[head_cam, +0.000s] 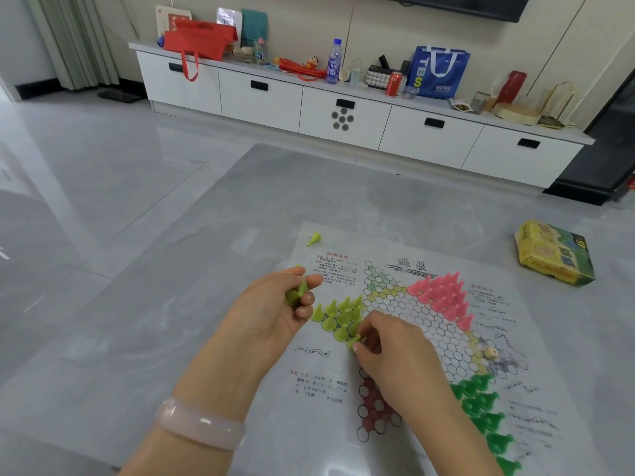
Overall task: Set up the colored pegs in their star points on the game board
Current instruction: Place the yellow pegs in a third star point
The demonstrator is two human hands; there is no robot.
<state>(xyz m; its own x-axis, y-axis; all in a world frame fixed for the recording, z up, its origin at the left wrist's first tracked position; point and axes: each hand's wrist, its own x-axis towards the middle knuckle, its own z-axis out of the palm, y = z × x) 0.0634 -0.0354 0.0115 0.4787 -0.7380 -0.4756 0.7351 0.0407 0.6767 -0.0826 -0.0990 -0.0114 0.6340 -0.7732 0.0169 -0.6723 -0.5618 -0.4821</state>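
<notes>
On the grey table (192, 304), the left hand (275, 310) hovers just off the left edge of the game board (395, 338), palm turned inward, a pale bangle (199, 424) on its wrist. Its fingers are curled round a few yellow-green pegs (296, 294), whose long axes lie tilted rather than upright, with one peg's narrow end poking up by the thumb. Beyond the hand, a lone yellow-green peg (313, 239) lies on its side at the sheet's far left corner, its tip pointing away and to the right. Just right of the left hand, a cluster of yellow-green pegs (338, 316) stands upright in the left star point, tips up. The right hand (388, 345) reaches in over the board's middle, back of the hand up, thumb and forefinger pinching one yellow-green peg (354, 341) at the near edge of that cluster; that peg stands roughly upright, touching or nearly touching the board. Below the right wrist is the printed dark red star point (374, 407). Farther right, pink pegs (443, 293) stand upright in the far star point, and green pegs (488, 413) fill the near-right point. A yellow game box (555, 252) lies on the table well right of the board.
</notes>
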